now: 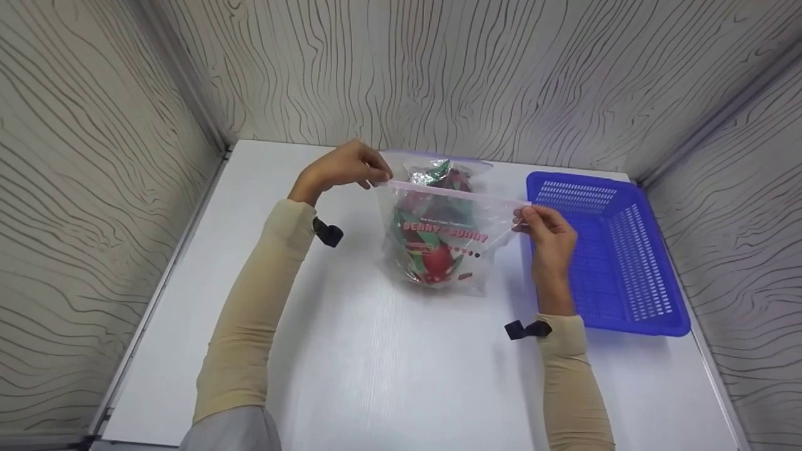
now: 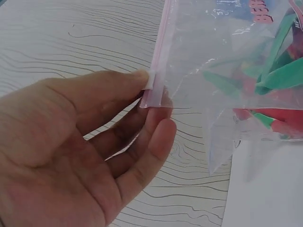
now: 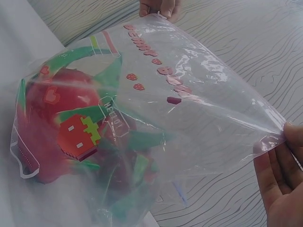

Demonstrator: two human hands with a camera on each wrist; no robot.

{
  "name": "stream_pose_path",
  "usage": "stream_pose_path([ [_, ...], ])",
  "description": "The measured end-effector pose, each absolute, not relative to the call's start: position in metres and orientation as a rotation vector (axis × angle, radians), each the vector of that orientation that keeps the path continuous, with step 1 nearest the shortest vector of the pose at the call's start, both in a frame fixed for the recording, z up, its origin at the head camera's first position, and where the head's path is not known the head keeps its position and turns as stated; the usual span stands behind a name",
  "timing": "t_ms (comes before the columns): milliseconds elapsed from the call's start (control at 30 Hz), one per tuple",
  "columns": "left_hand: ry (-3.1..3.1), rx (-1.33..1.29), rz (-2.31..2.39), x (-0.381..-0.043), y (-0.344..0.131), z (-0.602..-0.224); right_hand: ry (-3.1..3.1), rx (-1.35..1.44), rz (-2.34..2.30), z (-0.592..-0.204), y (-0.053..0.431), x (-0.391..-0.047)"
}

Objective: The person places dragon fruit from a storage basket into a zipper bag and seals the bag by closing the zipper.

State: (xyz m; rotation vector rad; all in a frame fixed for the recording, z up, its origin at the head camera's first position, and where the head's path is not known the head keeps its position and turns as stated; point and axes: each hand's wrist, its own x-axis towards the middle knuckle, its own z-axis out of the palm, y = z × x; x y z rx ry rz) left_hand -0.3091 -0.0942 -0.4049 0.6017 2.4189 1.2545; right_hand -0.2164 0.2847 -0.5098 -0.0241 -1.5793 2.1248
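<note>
A clear zip bag [image 1: 473,250] printed "BERRY BUNNY" hangs between the two hands, its pink zip strip [image 1: 457,191] stretched across the top. Inside sit red fruits with green scales, looking like dragon fruits [image 3: 66,94]. At the strip's left end, my left hand [image 1: 341,167] pinches the small white slider [image 2: 151,80] between thumb and fingers. My right hand [image 1: 552,250] pinches the opposite top corner with thumb and fingertips. Behind this bag stands a second clear bag [image 1: 482,168] with a purple strip and similar red and green contents, partly hidden.
A blue plastic basket [image 1: 680,322] with slotted walls stands on the white table [image 1: 376,376], just right of my right hand. Wood-patterned panels [image 1: 401,75] rise along the back and both sides of the table.
</note>
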Motion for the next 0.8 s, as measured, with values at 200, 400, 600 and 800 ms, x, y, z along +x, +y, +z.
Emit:
stream_pose_path([
  [200, 2.259, 0.567, 1.465, -0.305, -0.099, -0.438, -1.541, -0.018, 2.164, -0.510, 0.284, -0.217],
  [400, 2.102, 0.552, 1.523, -0.293, -0.094, -0.488, -1.524, -0.019, 2.175, -0.510, 0.284, -0.216],
  [600, 2.057, 0.457, 1.470, -0.276, -0.078, -0.538, -1.529, -0.033, 2.182, -0.513, 0.284, -0.215],
  [800, 2.049, 0.368, 1.517, -0.259, -0.062, -0.575, -1.665, -0.091, 2.194, -0.522, 0.286, -0.209],
])
